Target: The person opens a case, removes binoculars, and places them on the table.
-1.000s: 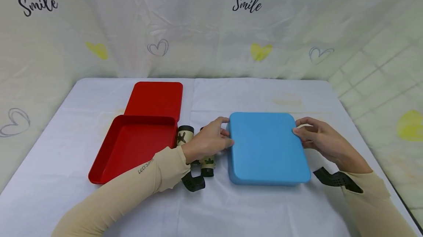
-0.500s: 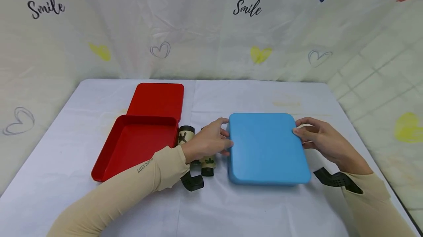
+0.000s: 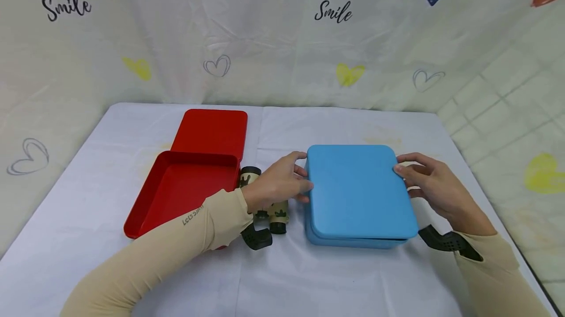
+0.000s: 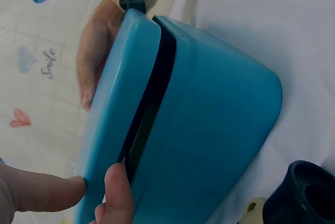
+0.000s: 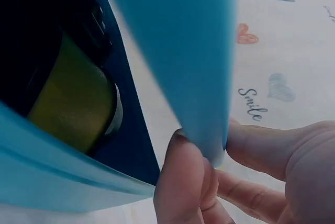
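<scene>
A blue lid point(image 3: 359, 189) is raised slightly off its blue box point(image 3: 353, 243), and a dark gap between them shows in the left wrist view. At the lid's left edge, my left hand point(image 3: 280, 182) pinches it between thumb and fingers. My right hand point(image 3: 434, 187) pinches the opposite edge, where the right wrist view shows a wider opening. Inside the box sits an olive-yellow and black thing point(image 5: 78, 98), mostly in shadow, its kind unclear. Camouflage-patterned binoculars point(image 3: 278, 215) with black ends lie left of the box, partly hidden by my left hand.
An open red box point(image 3: 194, 179) stands on the left, its red lid point(image 3: 211, 130) folded back behind it. White cloth point(image 3: 318, 282) covers the table. A printed curtain point(image 3: 273, 32) hangs behind the far table edge.
The blue lid has come up off its box, both hands rising slightly with it; a gap now shows along the front edge. The red box and binoculars stay put.
</scene>
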Demonstrator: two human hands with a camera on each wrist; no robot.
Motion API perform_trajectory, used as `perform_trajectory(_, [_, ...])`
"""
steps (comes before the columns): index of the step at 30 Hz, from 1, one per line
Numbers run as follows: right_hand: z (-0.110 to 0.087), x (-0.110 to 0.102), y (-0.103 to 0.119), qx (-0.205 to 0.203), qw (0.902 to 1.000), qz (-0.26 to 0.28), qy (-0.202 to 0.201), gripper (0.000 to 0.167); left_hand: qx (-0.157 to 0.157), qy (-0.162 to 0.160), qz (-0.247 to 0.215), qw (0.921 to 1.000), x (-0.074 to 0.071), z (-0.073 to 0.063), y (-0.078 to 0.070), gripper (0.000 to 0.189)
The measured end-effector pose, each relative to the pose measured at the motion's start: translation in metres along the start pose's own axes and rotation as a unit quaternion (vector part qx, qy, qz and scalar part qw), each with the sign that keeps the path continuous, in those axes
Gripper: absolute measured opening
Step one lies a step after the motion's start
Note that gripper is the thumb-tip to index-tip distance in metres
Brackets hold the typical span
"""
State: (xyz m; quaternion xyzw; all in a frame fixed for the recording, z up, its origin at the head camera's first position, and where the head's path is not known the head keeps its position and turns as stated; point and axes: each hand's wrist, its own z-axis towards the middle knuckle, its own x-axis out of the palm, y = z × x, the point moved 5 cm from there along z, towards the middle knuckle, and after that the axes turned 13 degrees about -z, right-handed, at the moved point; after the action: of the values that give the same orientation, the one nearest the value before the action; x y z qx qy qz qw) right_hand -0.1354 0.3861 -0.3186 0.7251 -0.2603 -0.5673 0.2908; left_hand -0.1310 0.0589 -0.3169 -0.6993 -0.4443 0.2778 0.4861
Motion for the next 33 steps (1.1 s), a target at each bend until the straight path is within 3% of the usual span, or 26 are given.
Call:
perform_trajectory(10, [-0.009, -0.005, 0.004, 0.002, 0.9978, -0.063, -0.022, 0.051, 0.009, 0.004, 0.022, 0.9997, -0.003, 0.003, -0.006, 0.076])
perform_trajectory(20, [-0.007, -0.007, 0.011, -0.007, 0.9969, -0.074, -0.027, 0.058, 0.014, 0.007, 0.025, 0.9996, -0.011, 0.003, -0.018, 0.075])
perform_trajectory(33, [0.012, -0.018, 0.029, 0.006, 0.9948, -0.099, -0.021, 0.066, 0.032, -0.005, 0.057, 0.9978, -0.023, 0.007, -0.044, 0.077])
